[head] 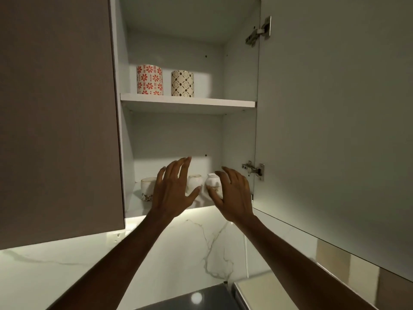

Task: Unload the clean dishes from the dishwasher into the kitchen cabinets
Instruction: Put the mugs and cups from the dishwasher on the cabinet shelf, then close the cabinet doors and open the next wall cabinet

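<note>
Cups [215, 184] on lower cabinet shelf [138, 203] | left hand [172, 189] fingers spread | right hand [234, 193] fingers spread, empty

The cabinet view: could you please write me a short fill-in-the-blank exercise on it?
1. The red-flowered cup stands on the ____ shelf.
2. The cabinet door is ____.
3. The number of cups on the upper shelf is ____.
4. The left hand holds ____.

Missing: upper; open; two; nothing
</note>
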The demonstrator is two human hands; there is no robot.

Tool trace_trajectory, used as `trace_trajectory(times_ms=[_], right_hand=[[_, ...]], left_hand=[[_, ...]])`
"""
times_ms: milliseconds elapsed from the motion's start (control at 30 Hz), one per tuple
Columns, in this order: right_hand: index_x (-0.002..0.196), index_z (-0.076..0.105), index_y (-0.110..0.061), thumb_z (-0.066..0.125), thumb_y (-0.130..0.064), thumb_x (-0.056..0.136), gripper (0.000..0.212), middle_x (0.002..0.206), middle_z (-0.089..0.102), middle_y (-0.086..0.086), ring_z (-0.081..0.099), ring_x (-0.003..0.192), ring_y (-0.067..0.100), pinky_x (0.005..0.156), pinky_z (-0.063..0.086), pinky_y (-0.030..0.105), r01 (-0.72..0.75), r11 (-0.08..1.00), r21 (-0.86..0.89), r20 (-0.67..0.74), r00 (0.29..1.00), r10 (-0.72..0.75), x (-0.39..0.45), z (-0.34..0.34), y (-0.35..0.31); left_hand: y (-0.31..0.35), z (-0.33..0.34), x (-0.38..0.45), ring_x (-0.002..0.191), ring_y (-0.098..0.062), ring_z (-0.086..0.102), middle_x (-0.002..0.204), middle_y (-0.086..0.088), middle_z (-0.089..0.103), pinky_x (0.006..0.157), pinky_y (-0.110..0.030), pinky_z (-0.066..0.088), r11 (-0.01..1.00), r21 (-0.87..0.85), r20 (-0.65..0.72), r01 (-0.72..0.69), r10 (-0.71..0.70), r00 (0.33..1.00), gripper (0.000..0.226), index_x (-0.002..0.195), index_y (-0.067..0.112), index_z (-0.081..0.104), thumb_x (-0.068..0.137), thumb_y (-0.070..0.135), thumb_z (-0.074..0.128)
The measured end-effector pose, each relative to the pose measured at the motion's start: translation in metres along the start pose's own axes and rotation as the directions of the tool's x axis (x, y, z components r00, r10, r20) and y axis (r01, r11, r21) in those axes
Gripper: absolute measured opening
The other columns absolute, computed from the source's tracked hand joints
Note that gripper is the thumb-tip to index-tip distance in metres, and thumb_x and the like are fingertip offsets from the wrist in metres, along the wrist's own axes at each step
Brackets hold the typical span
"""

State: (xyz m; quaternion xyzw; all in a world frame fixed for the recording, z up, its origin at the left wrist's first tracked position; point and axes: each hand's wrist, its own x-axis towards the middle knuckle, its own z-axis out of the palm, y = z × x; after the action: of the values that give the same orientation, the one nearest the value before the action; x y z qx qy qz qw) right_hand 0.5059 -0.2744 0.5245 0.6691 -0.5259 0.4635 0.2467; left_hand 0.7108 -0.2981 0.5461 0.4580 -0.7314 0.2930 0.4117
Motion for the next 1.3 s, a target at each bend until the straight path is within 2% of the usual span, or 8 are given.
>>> trace_trajectory(times_ms=[200, 500, 800, 900, 1033, 1133, 1200, 1300], right_hand=[[0.143, 0.053, -0.024, 0.044, -0.064, 0.099, 0.061, 0.157, 0.046, 0.002, 0.039, 0.147, 0.025, 0.121, 0.03, 0.044, 0.004, 0.999, -0.051, -0.006, 1.0, -0.005, -0.02, -0.067, 0.008], [0.148, 0.05, -0.022, 0.042, -0.063, 0.1, 0.064, 0.161, 0.044, 0.006, 0.036, 0.15, 0.028, 0.123, 0.03, 0.048, 0.046, 0.998, -0.036, -0.037, 0.998, -0.047, -0.085, -0.208, 0.013], [0.152, 0.045, -0.017, 0.061, -0.029, 0.095, 0.061, 0.168, 0.032, 0.007, 0.025, 0.157, 0.027, 0.127, 0.025, 0.049, 0.133, 0.985, -0.113, -0.161, 0.975, -0.15, -0.134, -0.353, 0.049], [0.159, 0.033, -0.009, 0.065, -0.009, 0.087, 0.079, 0.171, 0.022, 0.011, 0.015, 0.16, 0.027, 0.126, 0.024, 0.052, 0.04, 0.989, -0.142, -0.276, 0.958, -0.079, -0.135, -0.393, 0.074], [0.164, 0.013, -0.007, 0.066, -0.018, 0.089, 0.092, 0.173, 0.013, 0.012, 0.011, 0.161, 0.026, 0.128, 0.022, 0.048, -0.212, 0.971, -0.112, -0.279, 0.944, 0.174, -0.137, -0.415, 0.119], [0.163, 0.017, -0.013, 0.07, -0.031, 0.094, 0.088, 0.16, 0.043, 0.008, 0.045, 0.145, 0.025, 0.118, 0.041, 0.039, -0.318, 0.947, 0.037, -0.07, 0.945, 0.32, -0.143, -0.411, 0.159], [0.151, 0.035, -0.017, 0.067, -0.031, 0.097, 0.064, 0.125, 0.068, 0.001, 0.068, 0.109, 0.018, 0.093, 0.058, 0.032, -0.279, 0.96, 0.033, 0.085, 0.958, 0.275, -0.148, -0.404, 0.177], [0.142, 0.042, -0.016, 0.061, -0.028, 0.101, 0.047, 0.102, 0.068, -0.001, 0.066, 0.086, 0.015, 0.076, 0.056, 0.03, -0.215, 0.977, 0.012, 0.179, 0.961, 0.209, -0.158, -0.395, 0.185]], left_hand=[[0.05, -0.046, -0.018, 0.153, -0.028, 0.033, 0.167, -0.008, 0.032, 0.122, -0.05, 0.031, 0.998, 0.055, 0.06, -0.014, 0.01, 0.998, 0.094, 0.163, 0.015, 0.023, 0.092, 0.07, 0.049], [0.195, -0.136, -0.041, 0.142, -0.033, 0.048, 0.157, -0.013, 0.047, 0.115, -0.046, 0.044, 1.0, 0.001, 0.011, -0.01, 0.01, 1.0, 0.085, 0.157, 0.008, 0.036, 0.09, 0.049, 0.069], [0.332, -0.199, -0.011, 0.15, -0.031, 0.038, 0.164, -0.013, 0.037, 0.122, -0.044, 0.035, 0.986, -0.05, -0.031, -0.157, 0.156, 0.987, 0.071, 0.16, 0.009, 0.029, 0.099, 0.026, 0.06], [0.384, -0.205, 0.007, 0.154, -0.026, 0.029, 0.167, -0.01, 0.03, 0.126, -0.042, 0.028, 0.967, -0.077, -0.053, -0.241, 0.238, 0.97, 0.073, 0.163, 0.011, 0.021, 0.099, 0.03, 0.052], [0.443, -0.2, 0.025, 0.157, -0.025, 0.021, 0.172, -0.009, 0.018, 0.128, -0.041, 0.023, 0.961, -0.168, -0.086, -0.22, 0.208, 0.974, 0.075, 0.165, 0.011, 0.013, 0.103, 0.042, 0.043], [0.483, -0.193, 0.033, 0.16, -0.023, 0.006, 0.174, -0.007, 0.0, 0.128, -0.038, 0.013, 0.959, -0.205, -0.077, -0.194, 0.182, 0.98, 0.086, 0.165, 0.011, -0.001, 0.104, 0.06, 0.034], [0.502, -0.187, 0.034, 0.16, -0.025, 0.0, 0.173, -0.01, -0.01, 0.128, -0.039, 0.01, 0.97, -0.138, -0.042, -0.199, 0.195, 0.98, 0.1, 0.164, 0.008, -0.008, 0.099, 0.069, 0.037], [0.512, -0.179, 0.032, 0.16, -0.031, -0.004, 0.171, -0.015, -0.018, 0.129, -0.043, 0.012, 0.986, -0.003, 0.002, -0.164, 0.164, 0.986, 0.12, 0.162, 0.004, -0.014, 0.09, 0.066, 0.06]])
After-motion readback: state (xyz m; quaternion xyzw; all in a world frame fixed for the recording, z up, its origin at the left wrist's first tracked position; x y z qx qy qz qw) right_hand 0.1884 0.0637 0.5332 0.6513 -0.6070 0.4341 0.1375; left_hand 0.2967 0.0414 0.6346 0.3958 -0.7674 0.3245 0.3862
